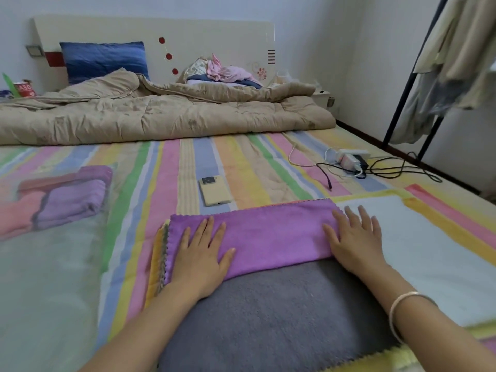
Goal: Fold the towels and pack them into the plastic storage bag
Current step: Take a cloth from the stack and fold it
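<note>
Both flat hands, left hand (200, 260) and right hand (354, 238), press the purple towel (268, 234) (half-folded).

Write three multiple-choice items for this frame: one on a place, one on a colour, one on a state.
1. Where does the phone lie?
A. on the floor
B. on the striped sheet, beyond the purple towel
C. on a chair

2. What colour is the towel under the purple towel?
A. green
B. white
C. grey

3. How do the left hand and right hand lie?
A. both flat, fingers straight, at the purple towel's two ends
B. both lifting a corner
C. one holding the phone

Answers:
1 B, the phone rests on the sheet past the towel's far edge.
2 C, the grey towel spreads out beneath it.
3 A, both palms lie flat with nothing gripped.
</note>
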A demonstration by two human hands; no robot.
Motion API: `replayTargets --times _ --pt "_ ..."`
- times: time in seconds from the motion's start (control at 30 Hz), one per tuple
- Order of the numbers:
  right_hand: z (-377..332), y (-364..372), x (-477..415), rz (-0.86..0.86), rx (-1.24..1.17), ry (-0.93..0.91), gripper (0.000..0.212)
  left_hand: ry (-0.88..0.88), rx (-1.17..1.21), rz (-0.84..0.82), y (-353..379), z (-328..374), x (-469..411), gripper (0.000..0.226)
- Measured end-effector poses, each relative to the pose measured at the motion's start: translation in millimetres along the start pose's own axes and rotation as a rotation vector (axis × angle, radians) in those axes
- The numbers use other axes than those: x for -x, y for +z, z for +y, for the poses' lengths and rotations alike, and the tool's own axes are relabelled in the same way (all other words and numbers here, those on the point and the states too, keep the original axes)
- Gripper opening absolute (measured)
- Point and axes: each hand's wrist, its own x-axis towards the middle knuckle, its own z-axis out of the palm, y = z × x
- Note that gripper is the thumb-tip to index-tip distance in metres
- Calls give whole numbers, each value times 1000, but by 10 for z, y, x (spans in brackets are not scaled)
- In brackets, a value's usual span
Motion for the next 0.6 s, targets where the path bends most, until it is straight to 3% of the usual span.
replayTargets --times 0.07,0.1,0.13,0.23,0.3,0.37,0.5,0.6 --pt "-60 -94 192 223 -118 78 43 -6 0 0 3 -5 -8 110" --pt "-75 -152 290 213 -231 138 38 -6 3 -2 3 -3 -10 108" --pt "-83 -210 369 113 -401 215 36 -6 8 -1 5 -1 -10 103" --pt "-114 -368 495 -414 -1160 486 31 -4 7 -10 17 -4 -21 96" --pt "-116 -389 486 -485 -1612 602 34 -6 -12 -17 29 -8 -26 95" --pt "-127 -318 434 -407 -1844 673 46 -10 -12 -19 30 -4 -21 95" --pt "-233 -190 252 -170 -1808 773 57 -10 0 -25 16 -3 -12 95" --pt "-380 -234 120 -99 -1524 751 56 -10 0 -17 18 -7 -3 95"
